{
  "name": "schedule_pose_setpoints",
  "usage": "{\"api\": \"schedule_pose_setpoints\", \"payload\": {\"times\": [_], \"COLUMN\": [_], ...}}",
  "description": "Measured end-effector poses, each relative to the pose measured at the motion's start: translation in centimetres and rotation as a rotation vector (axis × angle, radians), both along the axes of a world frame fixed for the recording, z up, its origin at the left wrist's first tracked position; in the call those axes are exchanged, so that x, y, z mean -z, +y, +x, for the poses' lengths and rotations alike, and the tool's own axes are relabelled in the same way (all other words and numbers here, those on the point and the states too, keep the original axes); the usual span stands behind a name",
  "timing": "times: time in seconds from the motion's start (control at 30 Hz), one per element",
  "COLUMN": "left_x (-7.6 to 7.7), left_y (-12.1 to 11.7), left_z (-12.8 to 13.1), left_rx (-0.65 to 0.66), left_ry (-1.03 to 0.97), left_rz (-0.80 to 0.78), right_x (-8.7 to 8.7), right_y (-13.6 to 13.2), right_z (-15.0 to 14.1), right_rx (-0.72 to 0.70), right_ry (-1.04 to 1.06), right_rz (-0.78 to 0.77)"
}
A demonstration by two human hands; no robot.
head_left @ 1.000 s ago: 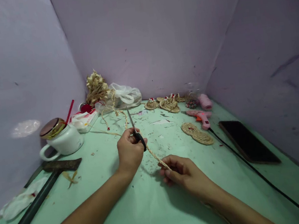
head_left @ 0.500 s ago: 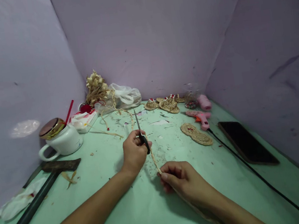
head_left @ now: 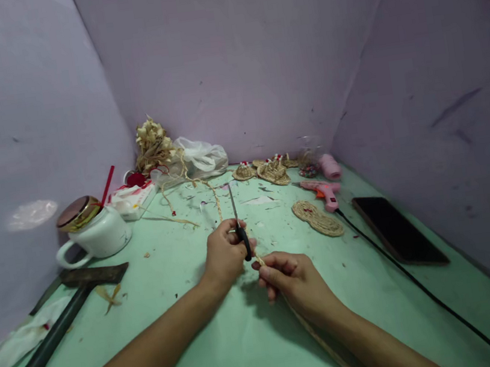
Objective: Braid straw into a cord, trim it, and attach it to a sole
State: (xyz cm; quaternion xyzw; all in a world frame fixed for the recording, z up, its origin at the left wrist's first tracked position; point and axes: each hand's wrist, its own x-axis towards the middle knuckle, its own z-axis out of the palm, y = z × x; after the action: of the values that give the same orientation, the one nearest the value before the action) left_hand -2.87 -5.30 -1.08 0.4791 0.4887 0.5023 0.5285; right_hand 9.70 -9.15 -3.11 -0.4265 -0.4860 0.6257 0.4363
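Note:
My left hand [head_left: 225, 252] is closed around a pair of scissors [head_left: 243, 239] with black handles, its blades pointing away from me. A pale braided straw cord [head_left: 260, 260] spans the small gap between my hands. My right hand [head_left: 295, 275] pinches this cord between thumb and fingers, and a strand trails from it toward me under the right forearm. Whether the left fingers also grip the cord is partly hidden. Beyond the left hand, another stretch of braid [head_left: 217, 202] runs back toward a dried fibre bundle [head_left: 152, 145].
At left stand a white mug [head_left: 106, 233] and a hammer-like tool [head_left: 96, 276]. Toward the right lie a coiled straw piece [head_left: 317, 218], a pink glue gun [head_left: 324, 189] with black cable, and a phone [head_left: 397, 230]. Finished-looking straw pieces [head_left: 273, 172] sit by the back wall.
My hands have come closer together, so less cord shows between them. The scissors have turned slightly more upright in view. The whole scene has shifted a little leftward.

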Motion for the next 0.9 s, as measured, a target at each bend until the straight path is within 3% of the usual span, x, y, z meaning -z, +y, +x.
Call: {"api": "schedule_pose_setpoints", "payload": {"times": [0.1,0.23,0.37,0.5,0.9], "left_x": [-0.2,-0.4,0.1,0.5,0.4], "left_y": [0.3,-0.2,-0.2,0.0,-0.1], "left_z": [-1.5,-3.7,-4.7,-4.7,-4.7], "left_rx": [0.109,0.219,0.304,0.343,0.389], "left_ry": [0.255,0.919,1.274,1.396,1.465], "left_rz": [0.075,0.542,0.840,0.930,0.939], "right_x": [-0.1,-0.4,-0.8,-1.0,-1.2], "right_y": [0.8,1.7,1.8,1.9,2.0], "right_z": [0.8,2.4,3.2,3.4,3.6], "right_rx": [0.034,0.103,0.142,0.182,-0.015], "right_ry": [0.132,0.234,0.205,0.203,0.338], "right_rz": [-0.144,-0.218,-0.220,-0.245,-0.247]}}
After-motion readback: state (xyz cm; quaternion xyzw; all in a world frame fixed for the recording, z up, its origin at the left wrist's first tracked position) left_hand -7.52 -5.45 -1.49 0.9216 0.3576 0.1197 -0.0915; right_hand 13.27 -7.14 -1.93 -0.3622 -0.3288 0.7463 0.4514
